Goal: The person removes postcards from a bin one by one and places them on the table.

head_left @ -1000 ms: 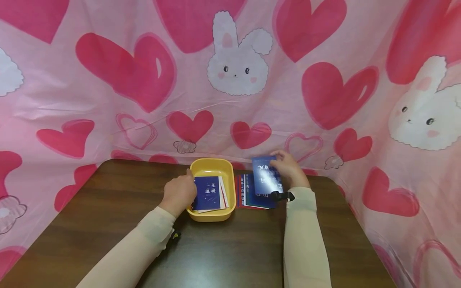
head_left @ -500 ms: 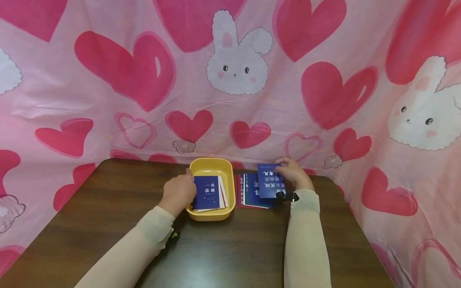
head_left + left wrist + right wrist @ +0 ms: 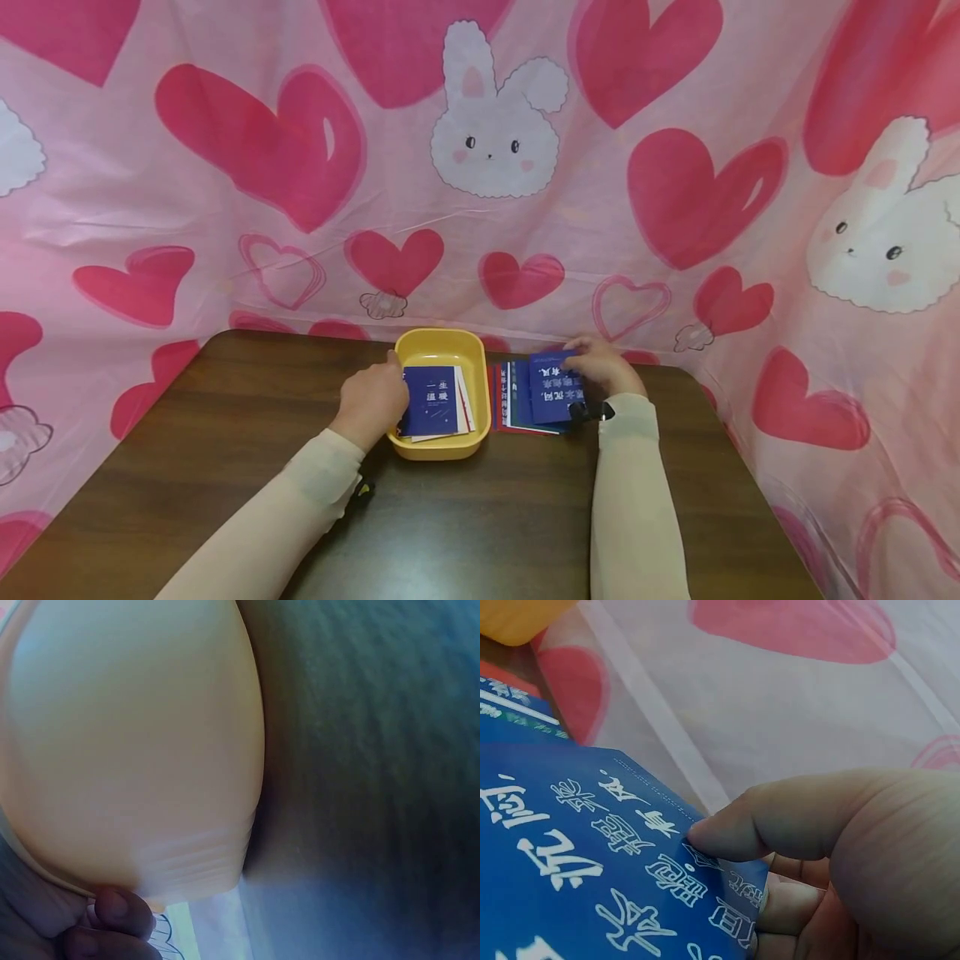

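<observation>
At the left rim of a yellow plastic basin (image 3: 442,452), my left hand (image 3: 371,404) grips the edge. The left wrist view has its curled fingers (image 3: 124,911) against the basin's outer wall (image 3: 135,735). Inside the basin lies a small pile of cards, topped by a dark blue card (image 3: 431,404) with white characters. My right hand (image 3: 606,368) pinches another blue card (image 3: 553,396) by its far right corner, thumb (image 3: 739,825) on the printed face and fingers beneath. That card overlaps a row of fanned cards (image 3: 504,408) to the right of the basin.
Everything rests on a dark brown wooden table (image 3: 465,533). Behind and at the sides hangs a pink curtain (image 3: 525,225) with red hearts and white rabbits, close to the table's back edge. The basin stands near that edge, immediately left of the fanned cards.
The pinched blue card has come down over the fanned cards, shifting right, then slightly back left with my right hand. My left hand and the basin stay where they were.
</observation>
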A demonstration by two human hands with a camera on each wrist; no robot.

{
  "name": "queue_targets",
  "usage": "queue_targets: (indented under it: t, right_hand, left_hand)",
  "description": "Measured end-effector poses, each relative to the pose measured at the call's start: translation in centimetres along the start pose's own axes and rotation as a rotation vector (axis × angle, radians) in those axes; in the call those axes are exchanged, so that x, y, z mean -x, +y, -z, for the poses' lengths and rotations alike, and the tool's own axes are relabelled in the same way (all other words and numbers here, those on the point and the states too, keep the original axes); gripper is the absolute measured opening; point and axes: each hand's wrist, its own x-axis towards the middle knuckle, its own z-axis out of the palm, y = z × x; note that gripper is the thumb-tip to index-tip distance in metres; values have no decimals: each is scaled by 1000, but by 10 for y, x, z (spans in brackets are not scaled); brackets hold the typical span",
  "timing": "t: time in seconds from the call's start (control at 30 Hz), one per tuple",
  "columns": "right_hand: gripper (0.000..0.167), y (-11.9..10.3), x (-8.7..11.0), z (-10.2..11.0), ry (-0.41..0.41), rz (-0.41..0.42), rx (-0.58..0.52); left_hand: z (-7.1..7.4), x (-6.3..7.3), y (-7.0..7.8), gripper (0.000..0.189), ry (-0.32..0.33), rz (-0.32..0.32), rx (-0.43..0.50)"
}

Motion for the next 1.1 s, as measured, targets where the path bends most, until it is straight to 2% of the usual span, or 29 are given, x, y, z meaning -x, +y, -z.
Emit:
queue_targets:
  t: [0.27,0.7,1.1]
  right_hand:
    - [46,-2,-2,-8,-20,-42,73]
    - [44,-7,-3,-18,53,-24,381]
    - [42,-8,-5,-26,66,-55,360]
  left_hand:
    - [0,0,1,69,-6,4,-9]
    - [3,2,3,71,-8,10,-13]
    - [4,4,3,73,-13,13,-13]
